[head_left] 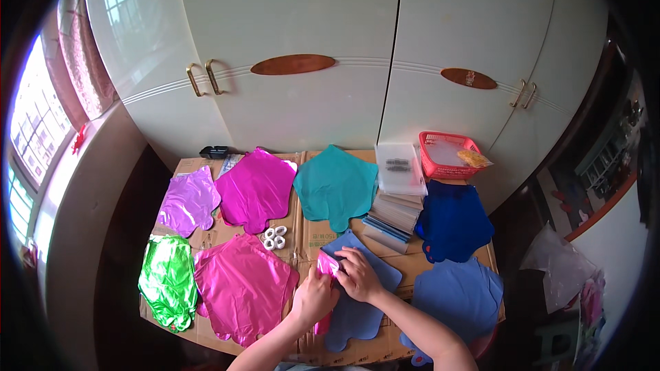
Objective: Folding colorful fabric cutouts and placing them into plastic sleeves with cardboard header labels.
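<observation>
My left hand [315, 299] is closed around a folded shiny pink foil balloon [328, 263], whose lower end hangs below the fist. The fingers of my right hand [359, 276] are bent over the upper end of the same foil, pinching its edge. Beneath both hands lies a flat slate-blue foil balloon [357, 319], its tab toward me. To the left of my left hand a flat stack of pink foil balloons [244, 285] is spread out. Part of the held foil is hidden behind my fingers.
Cardboard [405, 288] covers the table. Around lie flat balloons in green [167, 282], lilac [190, 199], magenta [258, 189], teal [337, 185], dark blue [454, 220] and blue [459, 299]. White ribbon rolls [274, 238], clear sleeves [395, 216] and a red basket [427, 164] stand further back.
</observation>
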Demonstrator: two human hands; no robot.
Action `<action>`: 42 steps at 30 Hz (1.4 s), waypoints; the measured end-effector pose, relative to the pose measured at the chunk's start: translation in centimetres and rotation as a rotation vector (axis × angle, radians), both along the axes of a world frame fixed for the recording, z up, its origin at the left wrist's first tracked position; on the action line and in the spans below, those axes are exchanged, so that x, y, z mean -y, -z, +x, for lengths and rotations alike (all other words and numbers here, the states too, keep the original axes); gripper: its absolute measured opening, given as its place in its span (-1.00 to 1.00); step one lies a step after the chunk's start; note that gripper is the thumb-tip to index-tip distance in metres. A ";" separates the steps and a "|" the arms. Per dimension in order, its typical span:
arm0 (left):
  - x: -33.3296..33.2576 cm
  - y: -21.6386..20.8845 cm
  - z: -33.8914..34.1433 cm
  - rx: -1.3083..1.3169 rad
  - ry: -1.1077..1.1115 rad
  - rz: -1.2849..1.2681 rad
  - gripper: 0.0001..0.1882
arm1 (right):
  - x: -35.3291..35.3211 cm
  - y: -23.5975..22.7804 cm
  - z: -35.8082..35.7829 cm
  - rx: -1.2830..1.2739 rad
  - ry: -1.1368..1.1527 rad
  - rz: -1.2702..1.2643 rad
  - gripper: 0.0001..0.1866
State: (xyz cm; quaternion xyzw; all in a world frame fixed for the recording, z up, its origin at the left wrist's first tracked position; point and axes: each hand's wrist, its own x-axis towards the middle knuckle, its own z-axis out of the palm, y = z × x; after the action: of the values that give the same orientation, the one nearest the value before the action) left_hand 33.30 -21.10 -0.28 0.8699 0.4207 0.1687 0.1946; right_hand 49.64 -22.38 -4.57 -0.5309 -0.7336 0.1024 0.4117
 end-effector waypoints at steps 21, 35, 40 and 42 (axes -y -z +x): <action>-6.3 0.5 -4.6 -0.216 0.525 0.146 -0.09 | -0.1 1.1 -0.5 0.015 0.145 0.034 -0.90; -6.1 1.1 -3.8 -0.304 0.522 0.237 0.05 | 0.1 1.0 -0.5 0.016 0.201 0.001 -0.95; -6.2 1.4 -3.8 -0.323 0.534 0.208 0.07 | 0.1 0.9 -0.6 0.042 0.199 -0.028 -0.94; -6.1 1.4 -3.8 -0.332 0.532 0.218 0.07 | 0.2 0.9 -0.7 0.056 0.201 -0.025 -0.93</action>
State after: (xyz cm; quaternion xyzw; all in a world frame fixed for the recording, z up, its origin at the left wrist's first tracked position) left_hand 29.51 -15.03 -1.64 0.9805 0.1843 0.0119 0.0666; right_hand 48.96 -22.54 -5.45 -0.6095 -0.6865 0.0551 0.3926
